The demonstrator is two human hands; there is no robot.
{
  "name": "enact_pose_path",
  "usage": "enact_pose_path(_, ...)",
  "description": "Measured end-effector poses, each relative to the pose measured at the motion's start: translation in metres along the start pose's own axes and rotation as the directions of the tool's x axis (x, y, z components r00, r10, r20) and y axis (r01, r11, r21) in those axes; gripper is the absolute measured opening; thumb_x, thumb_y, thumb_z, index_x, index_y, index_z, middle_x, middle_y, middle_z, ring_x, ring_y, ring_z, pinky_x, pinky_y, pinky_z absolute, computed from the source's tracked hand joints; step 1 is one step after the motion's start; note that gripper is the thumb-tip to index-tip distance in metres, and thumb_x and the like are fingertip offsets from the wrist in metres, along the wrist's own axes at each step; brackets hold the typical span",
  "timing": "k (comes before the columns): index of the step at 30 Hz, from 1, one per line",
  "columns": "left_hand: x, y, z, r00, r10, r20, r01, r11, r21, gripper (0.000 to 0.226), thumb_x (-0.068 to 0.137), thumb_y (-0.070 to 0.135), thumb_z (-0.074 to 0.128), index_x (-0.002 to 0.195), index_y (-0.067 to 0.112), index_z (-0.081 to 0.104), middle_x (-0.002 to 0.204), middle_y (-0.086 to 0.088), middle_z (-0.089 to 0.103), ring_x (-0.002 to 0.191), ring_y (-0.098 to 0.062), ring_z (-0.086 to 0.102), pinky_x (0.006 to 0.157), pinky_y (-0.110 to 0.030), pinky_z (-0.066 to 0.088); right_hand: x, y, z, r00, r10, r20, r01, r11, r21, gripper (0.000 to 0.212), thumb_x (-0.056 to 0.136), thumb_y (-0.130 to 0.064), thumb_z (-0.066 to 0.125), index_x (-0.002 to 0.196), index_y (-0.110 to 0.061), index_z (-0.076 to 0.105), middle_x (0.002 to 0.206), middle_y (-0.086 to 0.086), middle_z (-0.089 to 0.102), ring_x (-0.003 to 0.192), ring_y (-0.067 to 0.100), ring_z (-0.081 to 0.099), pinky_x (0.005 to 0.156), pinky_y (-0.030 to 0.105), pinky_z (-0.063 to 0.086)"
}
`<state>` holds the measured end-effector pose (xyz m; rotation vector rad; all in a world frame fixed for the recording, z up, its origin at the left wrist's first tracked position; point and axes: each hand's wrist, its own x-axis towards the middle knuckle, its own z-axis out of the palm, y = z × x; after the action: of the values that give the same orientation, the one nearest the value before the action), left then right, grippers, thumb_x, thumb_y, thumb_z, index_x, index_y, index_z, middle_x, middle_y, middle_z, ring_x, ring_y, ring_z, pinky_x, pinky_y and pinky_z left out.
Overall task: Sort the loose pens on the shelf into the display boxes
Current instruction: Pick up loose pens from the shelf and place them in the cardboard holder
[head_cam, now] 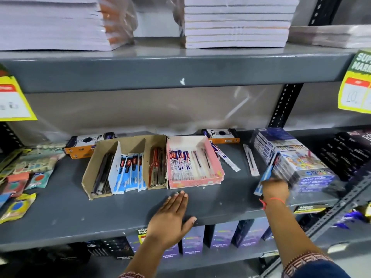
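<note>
A brown cardboard display box (94, 181) with three compartments holds dark pens, blue-packed pens and red pens. Beside it a pink display box (217, 163) holds white-packed pens. Loose packed pens lie on the grey shelf (80, 213): one (228, 160) just right of the pink box, another (251, 162) further right. My left hand (172, 215) rests flat on the shelf's front, fingers apart, holding nothing. My right hand (275, 189) is closed on a blue-packed pen (265, 177), blurred, next to the wrapped stack of boxes.
A plastic-wrapped stack of blue boxes (295, 159) stands at the right. Two orange-and-black boxes (84, 145) sit at the back. Sachets (20, 177) lie at the left. Notebook stacks (236, 23) fill the upper shelf. Yellow price tags (355, 85) hang from its edge.
</note>
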<state>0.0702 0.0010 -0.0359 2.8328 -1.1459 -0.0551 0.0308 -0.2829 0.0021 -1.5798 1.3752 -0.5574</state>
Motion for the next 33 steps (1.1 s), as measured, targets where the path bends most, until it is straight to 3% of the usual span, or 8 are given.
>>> enact_pose_path(5, 0.001, 0.001, 0.002, 0.999, 0.002, -0.037, -0.001, 1.000, 0.029, 0.074, 0.093, 0.061, 0.005, 0.149, 0.013, -0.006, 0.156, -0.002, -0.009, 0.140, -0.014, -0.011, 0.109, -0.025, -0.015, -0.040, 0.003, 0.004, 0.990, -0.073, -0.121, 0.121, 0.883, 0.453, 0.042, 0.084, 0.008, 0.054, 0.066, -0.028, 0.045, 0.075, 0.006, 0.063, 0.072, 0.019, 0.058, 0.081, 0.038, 0.049)
enact_pose_path(8, 0.002, -0.002, 0.006, 0.996, 0.065, -0.057, -0.063, 0.997, 0.041, 0.105, 0.067, 0.069, -0.034, 0.149, 0.011, -0.004, 0.157, -0.006, -0.005, 0.141, -0.017, -0.007, 0.105, -0.024, -0.018, -0.071, 0.006, 0.007, 0.975, -0.141, 0.171, -0.005, 0.758, 0.652, 0.044, 0.083, 0.022, 0.045, 0.069, -0.019, 0.052, 0.043, -0.011, 0.066, 0.044, -0.004, 0.060, 0.050, 0.014, 0.050)
enact_pose_path(12, 0.001, -0.004, 0.007, 0.994, 0.095, -0.063, -0.093, 0.995, 0.032, 0.114, 0.060, 0.069, -0.037, 0.149, 0.008, -0.001, 0.156, -0.009, -0.003, 0.142, -0.020, -0.004, 0.103, -0.023, -0.019, -0.111, 0.012, 0.011, 0.831, -0.259, 0.493, -0.071, 0.829, 0.554, 0.036, 0.081, 0.018, 0.052, 0.073, -0.015, 0.061, 0.051, -0.010, 0.070, 0.049, -0.002, 0.064, 0.053, 0.017, 0.048)
enact_pose_path(18, -0.001, -0.006, 0.002, 0.994, 0.103, -0.038, -0.100, 0.992, 0.079, 0.084, 0.087, 0.063, -0.002, 0.149, 0.006, -0.001, 0.156, -0.010, -0.004, 0.142, -0.020, -0.006, 0.102, -0.023, -0.021, -0.131, 0.012, 0.017, 0.761, -0.304, 0.573, -0.064, 0.844, 0.533, 0.030, 0.079, 0.017, 0.057, 0.074, -0.012, 0.062, 0.052, -0.008, 0.071, 0.051, 0.000, 0.066, 0.053, 0.013, 0.053)
enact_pose_path(22, 0.002, -0.014, 0.005, 0.981, 0.183, -0.063, -0.180, 0.982, 0.055, 0.117, 0.059, 0.072, -0.034, 0.149, 0.007, 0.002, 0.157, -0.009, -0.001, 0.142, -0.019, -0.004, 0.104, -0.024, -0.017, -0.139, 0.005, 0.021, 0.754, -0.313, 0.577, -0.027, 0.863, 0.504, 0.030, 0.080, 0.016, 0.059, 0.074, -0.013, 0.063, 0.053, -0.009, 0.071, 0.056, 0.004, 0.065, 0.057, 0.015, 0.053)
enact_pose_path(27, -0.014, -0.034, -0.003, 0.975, 0.189, -0.117, -0.195, 0.980, -0.041, 0.112, 0.062, 0.067, -0.034, 0.149, 0.010, 0.009, 0.156, -0.005, 0.006, 0.142, -0.017, 0.003, 0.102, -0.021, -0.017, -0.160, -0.015, 0.041, 0.646, -0.333, 0.687, -0.052, 0.878, 0.475, 0.032, 0.082, 0.015, 0.055, 0.080, -0.016, 0.061, 0.052, -0.011, 0.068, 0.054, 0.001, 0.066, 0.053, 0.013, 0.053)
enact_pose_path(30, -0.031, -0.063, -0.010, 0.987, 0.112, -0.115, -0.119, 0.991, -0.060, 0.093, 0.087, 0.060, -0.015, 0.140, 0.006, 0.038, 0.147, -0.008, 0.037, 0.133, -0.019, 0.035, 0.109, -0.024, 0.014, -0.184, -0.035, 0.068, 0.574, -0.341, 0.745, 0.026, 0.917, 0.399, 0.036, 0.081, 0.016, 0.057, 0.080, -0.020, 0.058, 0.047, -0.010, 0.064, 0.046, -0.004, 0.061, 0.046, 0.010, 0.047)
enact_pose_path(33, -0.051, -0.099, -0.009, 0.995, 0.032, -0.097, -0.041, 0.995, -0.096, 0.075, 0.101, 0.047, 0.004, 0.113, 0.009, 0.067, 0.115, -0.005, 0.067, 0.104, -0.018, 0.063, 0.086, -0.030, 0.048, -0.215, -0.053, 0.103, 0.585, -0.368, 0.723, 0.164, 0.927, 0.338, 0.039, 0.079, 0.023, 0.053, 0.069, -0.015, 0.055, 0.049, -0.002, 0.059, 0.035, -0.007, 0.053, 0.037, 0.007, 0.040)
